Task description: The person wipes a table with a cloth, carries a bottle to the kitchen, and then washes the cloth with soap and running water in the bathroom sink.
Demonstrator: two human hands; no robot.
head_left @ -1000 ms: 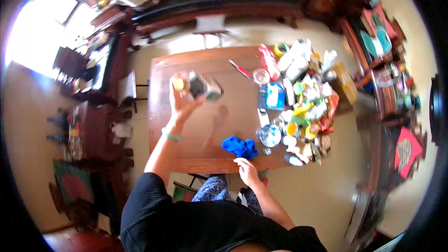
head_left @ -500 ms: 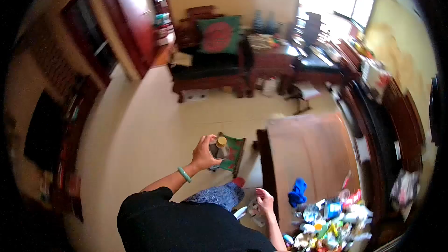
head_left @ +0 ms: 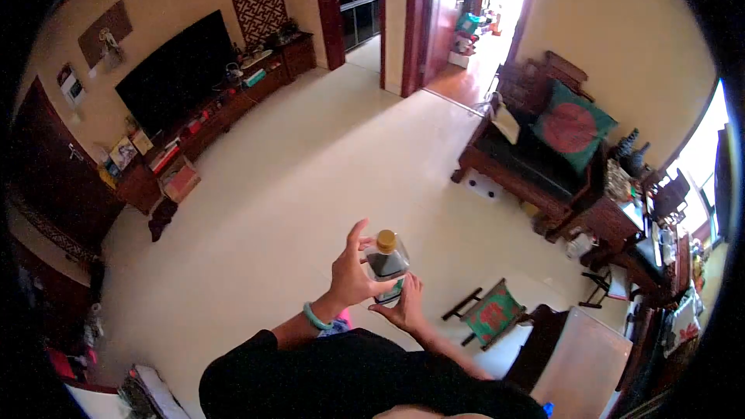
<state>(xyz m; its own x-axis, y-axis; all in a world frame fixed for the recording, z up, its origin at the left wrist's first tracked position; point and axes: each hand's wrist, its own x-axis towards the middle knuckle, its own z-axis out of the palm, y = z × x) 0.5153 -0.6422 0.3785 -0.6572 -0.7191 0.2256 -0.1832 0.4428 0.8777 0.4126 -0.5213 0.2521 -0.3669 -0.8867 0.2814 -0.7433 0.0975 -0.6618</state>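
A clear, square-sided bottle (head_left: 390,262) with a gold cap and dark contents is held upright in front of my chest. My left hand (head_left: 357,273), with a pale green bangle on its wrist, grips the bottle from the left side, its index finger raised off the glass. Low on the right side, my right hand (head_left: 403,307) has its thumb and fingers around the bottle near its base. A patch of green shows on the lower part of the bottle between the hands.
A folding stool (head_left: 492,313) with a green and red seat stands to the right, beside a wooden table (head_left: 582,365). A wooden armchair (head_left: 528,159) with a green cushion is beyond. Along the left wall runs a low cabinet (head_left: 225,120) under a television (head_left: 177,70).
The view has swung left, bringing the television wall into sight. My right hand has come from beside the table to the bottle, which my left hand held before.
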